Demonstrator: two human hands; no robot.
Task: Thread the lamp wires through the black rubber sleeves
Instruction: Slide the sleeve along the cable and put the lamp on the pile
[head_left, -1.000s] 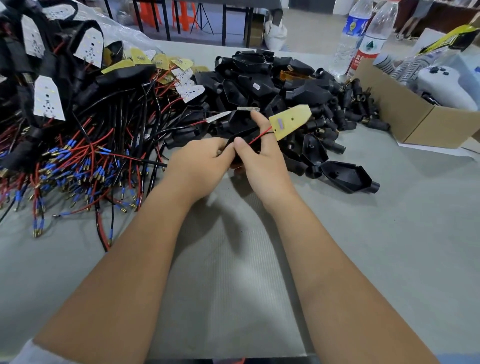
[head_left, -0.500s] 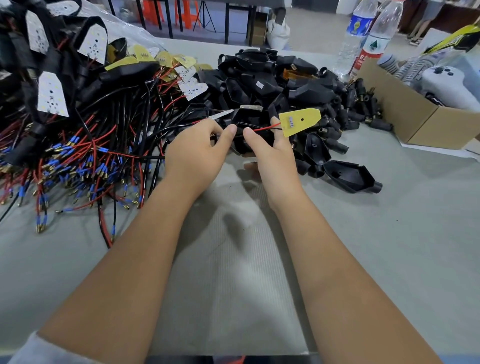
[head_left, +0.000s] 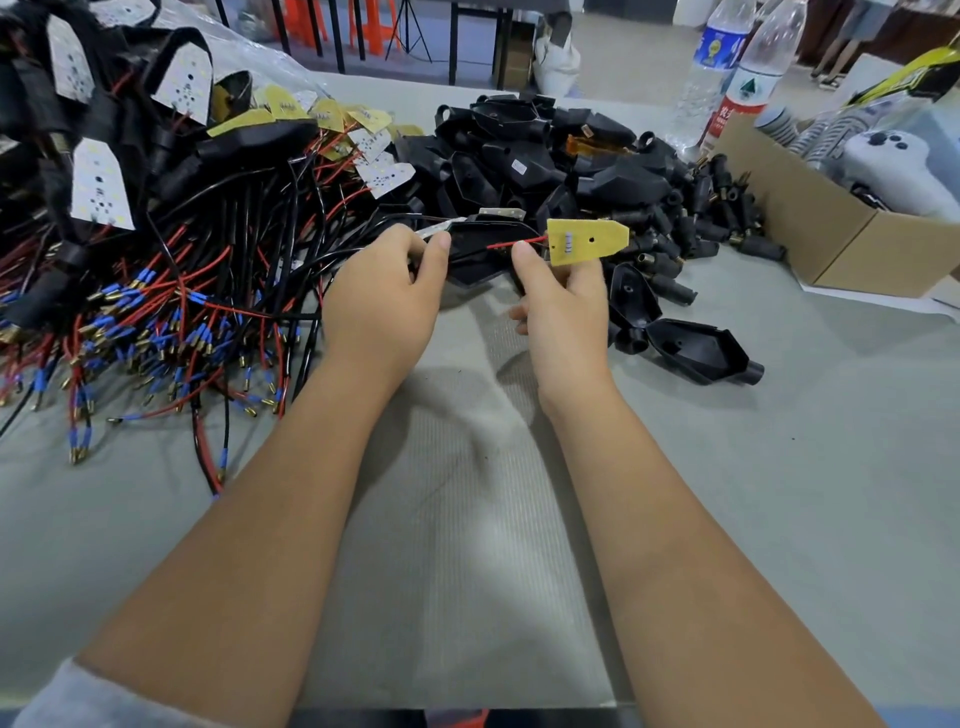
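Right hand (head_left: 563, 306): we pinch the yellow arrow-shaped lamp board (head_left: 584, 241).
Left hand (head_left: 384, 296): we pinch something small, unclear.
Risk: tugging the thin red wire (head_left: 517, 242) could snap its solder joint.

Both forearms come in from around 6 o'clock, bare, angling inward toward 12 so the hands sit close together but not touching. Left hand (head_left: 382, 296) is seen from the back, knuckles up, fingers curled under, thumb stretched out toward 1 o'clock in a pinching grip. Right hand (head_left: 563, 306) sits just beside it at 3 o'clock, also back-up, thumb pointing to 12 and pressed against a fingertip, the other fingers curled loosely. A grey sleeve cuff shows on the left arm at 7 o'clock.
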